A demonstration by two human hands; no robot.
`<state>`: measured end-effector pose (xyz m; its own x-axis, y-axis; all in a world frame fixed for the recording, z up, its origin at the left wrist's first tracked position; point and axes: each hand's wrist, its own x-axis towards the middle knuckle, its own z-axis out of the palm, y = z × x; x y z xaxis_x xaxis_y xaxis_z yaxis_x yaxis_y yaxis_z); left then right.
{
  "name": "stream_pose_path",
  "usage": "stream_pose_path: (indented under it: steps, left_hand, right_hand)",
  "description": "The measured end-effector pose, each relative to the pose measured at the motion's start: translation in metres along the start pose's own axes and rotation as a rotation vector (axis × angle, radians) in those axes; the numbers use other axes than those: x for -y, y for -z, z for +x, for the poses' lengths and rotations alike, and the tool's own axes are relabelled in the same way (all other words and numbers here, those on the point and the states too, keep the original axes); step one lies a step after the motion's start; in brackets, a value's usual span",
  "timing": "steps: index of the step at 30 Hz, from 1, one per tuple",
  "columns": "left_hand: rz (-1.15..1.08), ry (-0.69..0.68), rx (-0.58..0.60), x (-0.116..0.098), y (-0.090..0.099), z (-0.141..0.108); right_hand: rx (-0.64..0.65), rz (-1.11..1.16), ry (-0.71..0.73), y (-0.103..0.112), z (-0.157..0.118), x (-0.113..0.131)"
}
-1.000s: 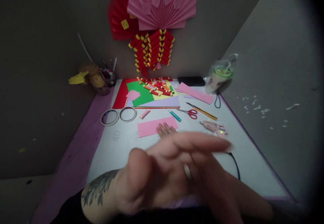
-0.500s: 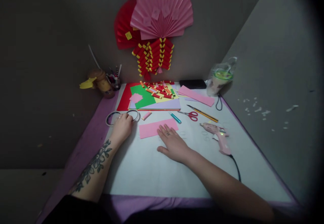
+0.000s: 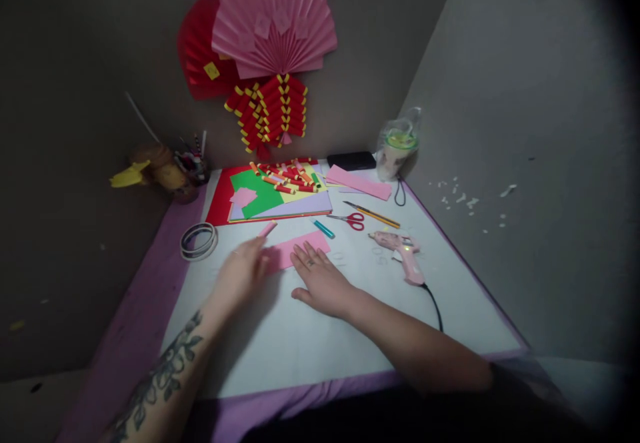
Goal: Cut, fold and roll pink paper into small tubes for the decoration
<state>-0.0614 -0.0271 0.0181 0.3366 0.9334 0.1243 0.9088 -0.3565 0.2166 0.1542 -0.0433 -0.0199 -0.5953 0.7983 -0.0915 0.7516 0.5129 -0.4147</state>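
A pink paper strip (image 3: 280, 256) lies flat on the white sheet. My right hand (image 3: 320, 276) rests on its right part with fingers stretched out, open. Over the strip's left end hovers my left hand (image 3: 243, 269), slightly blurred, its fingers loosely bent, thumb apart, and nothing visible in them. Just beyond its fingertips is a small rolled pink paper tube (image 3: 268, 228). Two tape rolls (image 3: 199, 241) lie overlapping to the left of my left hand.
Teal cutter (image 3: 324, 229), red-handled scissors (image 3: 354, 221), a yellow craft knife (image 3: 375, 215) and a pink glue gun (image 3: 400, 251) with its cord lie to the right. Coloured paper (image 3: 215, 203) with several small tubes sits behind. A bagged cup (image 3: 397, 146) stands at back right.
My left hand has let go of the tape rolls, now together, and moved right to the strip's left end. My right hand stays on the strip. The view has turned right.
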Motion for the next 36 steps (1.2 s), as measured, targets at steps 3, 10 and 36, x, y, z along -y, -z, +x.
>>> stream_pose_path:
  steps: [3, 10, 36]
  left_hand:
    - [-0.112, -0.149, 0.192, -0.041, -0.024, -0.006]
    - [-0.133, -0.223, 0.219, -0.041, -0.047, -0.016]
    - [0.306, 0.098, 0.408, -0.045, 0.009, -0.021]
  right_hand:
    - [0.006, -0.011, 0.029, -0.003, -0.005, 0.006]
    - [0.065, 0.025, -0.007, -0.004, -0.008, 0.011]
    - [-0.056, -0.215, -0.422, 0.003, -0.024, -0.005]
